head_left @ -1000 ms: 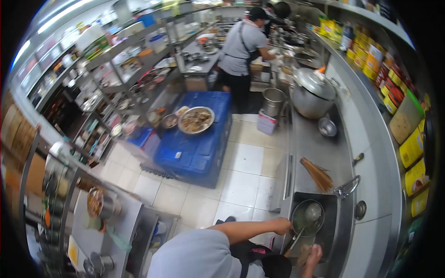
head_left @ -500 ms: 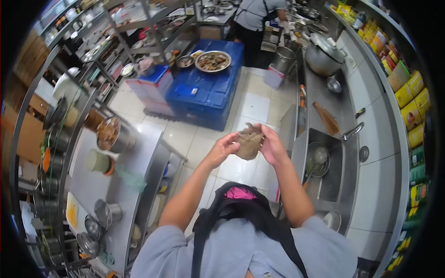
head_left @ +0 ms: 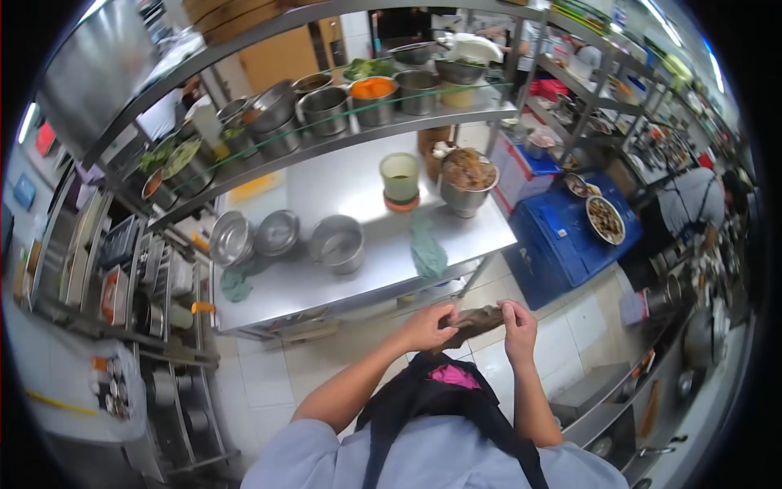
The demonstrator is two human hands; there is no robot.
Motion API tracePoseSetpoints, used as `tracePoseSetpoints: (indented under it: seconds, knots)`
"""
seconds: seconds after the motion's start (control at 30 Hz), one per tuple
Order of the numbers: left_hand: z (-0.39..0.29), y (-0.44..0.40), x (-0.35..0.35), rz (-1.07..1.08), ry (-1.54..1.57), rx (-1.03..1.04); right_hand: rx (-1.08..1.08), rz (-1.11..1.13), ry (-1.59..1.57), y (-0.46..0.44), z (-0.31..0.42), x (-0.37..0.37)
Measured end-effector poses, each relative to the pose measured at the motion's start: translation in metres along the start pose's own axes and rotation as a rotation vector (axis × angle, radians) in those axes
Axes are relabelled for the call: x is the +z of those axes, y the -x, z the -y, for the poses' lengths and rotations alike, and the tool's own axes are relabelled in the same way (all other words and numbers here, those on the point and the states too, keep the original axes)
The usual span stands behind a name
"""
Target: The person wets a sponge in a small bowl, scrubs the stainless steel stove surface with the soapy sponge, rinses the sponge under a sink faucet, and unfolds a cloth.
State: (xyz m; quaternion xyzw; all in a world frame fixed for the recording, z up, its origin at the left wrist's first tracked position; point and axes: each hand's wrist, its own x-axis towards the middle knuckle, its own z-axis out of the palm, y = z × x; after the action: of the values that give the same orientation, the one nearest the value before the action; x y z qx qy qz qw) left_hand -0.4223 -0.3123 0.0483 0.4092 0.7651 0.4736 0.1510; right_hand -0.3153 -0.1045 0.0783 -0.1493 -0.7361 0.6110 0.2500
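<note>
A brownish-grey cloth (head_left: 474, 326) is stretched between my two hands, in front of the black apron. My left hand (head_left: 432, 328) pinches its left end with the fingers closed. The other end is gripped by my right hand (head_left: 518, 319), thumb and fingers pressed together. Beyond my hands stands a steel worktable (head_left: 358, 303), with a steel pot (head_left: 337, 244), a green container (head_left: 400, 178) and a green cloth (head_left: 427, 248) on it.
A pot of food (head_left: 467, 181) stands at the table's right end. Above the table runs a shelf (head_left: 326, 143) with several steel containers. A blue chest (head_left: 546, 253) bears a food tray (head_left: 605, 220). The sink counter is at the lower right, and a co-worker (head_left: 692, 204) stands beyond.
The view has swung left from the sink to the worktable. My hands, earlier over the sink and then raised with the bunched cloth, now hold it stretched out between them.
</note>
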Motion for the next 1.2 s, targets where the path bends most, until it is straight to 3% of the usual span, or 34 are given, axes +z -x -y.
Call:
tracePoseSetpoints:
  seconds: [0.2,0.27,0.33,0.4,0.47,0.53,0.6,0.67,0.73,0.8,0.87,0.93,0.97,1.0,1.03,1.07,1.1,1.13,1.17,1.2]
  knots:
    - [0.014,0.064,-0.051,-0.219,0.089,-0.19,-0.132,0.345,0.075,-0.009,0.026,0.075]
    - [0.015,0.082,-0.06,-0.477,0.511,-0.247,-0.135,0.438,0.103,-0.017,0.022,0.089]
    - [0.029,0.103,-0.058,-0.582,0.522,-0.192,0.13,0.699,-0.035,-0.024,0.009,0.098]
    - [0.019,0.116,-0.06,-0.677,0.698,-0.221,0.18,0.95,-0.037,-0.031,-0.004,0.109]
    - [0.013,0.126,-0.055,-0.693,0.725,-0.254,0.388,1.31,0.148,-0.034,0.004,0.12]
    - [0.012,0.135,-0.046,-0.736,0.7,-0.259,0.016,1.455,0.263,-0.025,-0.003,0.131]
    - [0.005,0.147,-0.047,-0.859,0.698,-0.218,0.017,1.51,0.331,-0.02,-0.009,0.143]
    - [-0.009,0.17,-0.059,-0.955,0.457,-0.28,-0.148,1.42,0.27,-0.014,-0.023,0.16]
    - [-0.006,0.201,-0.054,-1.009,0.44,-0.295,-0.245,1.381,0.351,-0.006,-0.016,0.178]
    - [-0.004,0.23,-0.05,-1.065,0.524,-0.406,-0.527,1.407,0.755,0.008,-0.024,0.197]
    - [-0.002,0.261,-0.058,-1.098,0.515,-0.392,-0.507,1.48,0.819,0.014,-0.021,0.22]
    - [-0.004,0.296,-0.078,-1.243,0.495,-0.408,-0.008,1.862,0.605,0.005,0.014,0.253]
    - [-0.01,0.312,-0.099,-1.351,0.538,-0.282,0.13,1.929,0.416,0.003,0.015,0.267]
    - [-0.025,0.322,-0.124,-1.451,0.582,-0.156,0.136,1.925,0.411,0.008,0.023,0.286]
    - [-0.059,0.32,-0.155,-1.541,0.927,-0.115,0.466,1.785,-0.176,0.018,0.035,0.305]
    - [-0.032,0.35,-0.146,-1.534,0.93,-0.123,0.754,1.531,-0.74,0.03,0.043,0.319]
    - [0.017,0.398,-0.126,-1.196,0.905,-0.391,0.755,1.523,-0.747,0.045,0.015,0.335]
    - [0.043,0.43,-0.115,-0.845,0.854,-0.631,1.051,1.73,-0.864,0.065,-0.039,0.353]
    - [0.031,0.425,-0.114,-0.819,0.77,-0.693,1.353,1.927,-0.976,0.086,-0.07,0.367]
    - [0.043,0.438,-0.1,-0.861,0.785,-0.644,1.386,1.993,-1.045,0.108,-0.063,0.37]
